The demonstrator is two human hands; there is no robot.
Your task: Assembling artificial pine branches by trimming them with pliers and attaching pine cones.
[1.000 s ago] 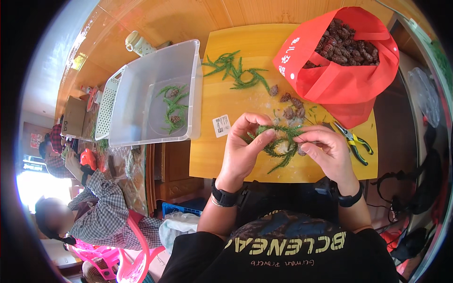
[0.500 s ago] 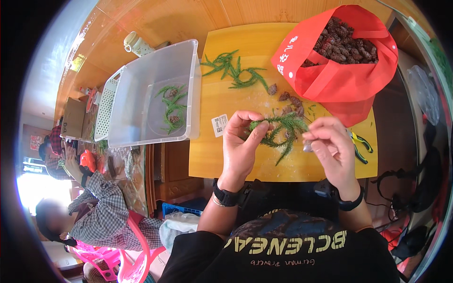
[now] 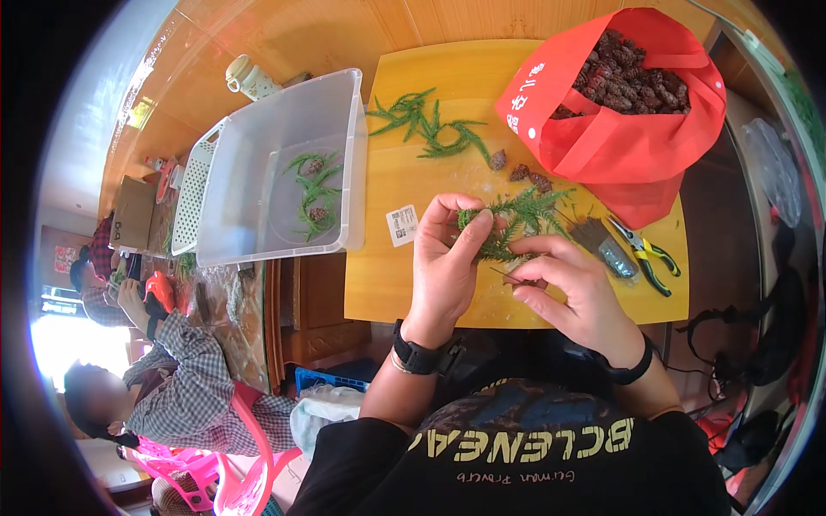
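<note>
My left hand (image 3: 440, 262) pinches a green artificial pine sprig (image 3: 532, 209) between thumb and fingers above the yellow board (image 3: 396, 292). Close beside it, my right hand (image 3: 581, 297) is closed on a small brown pine cone (image 3: 527, 282), partly hidden by the fingers, with a thin dark stem or wire sticking out to the left. Just beyond the right hand lies a bundle of thin dark sticks or wires (image 3: 607, 248) in clear plastic. Pliers (image 3: 644, 254) with yellow-and-black handles rest beside the bundle.
A red bag (image 3: 602, 155) full of pine cones stands at the back right; a few loose cones (image 3: 518, 172) lie before it. Green sprigs (image 3: 439, 133) lie farther back. At left is a clear plastic bin (image 3: 275, 172) holding decorated sprigs. Another person (image 3: 185, 378) sits at far left.
My right hand has moved left and in toward the sprig, now with the pine cone in it. The bundle and the pliers, mostly covered by that hand before, now show.
</note>
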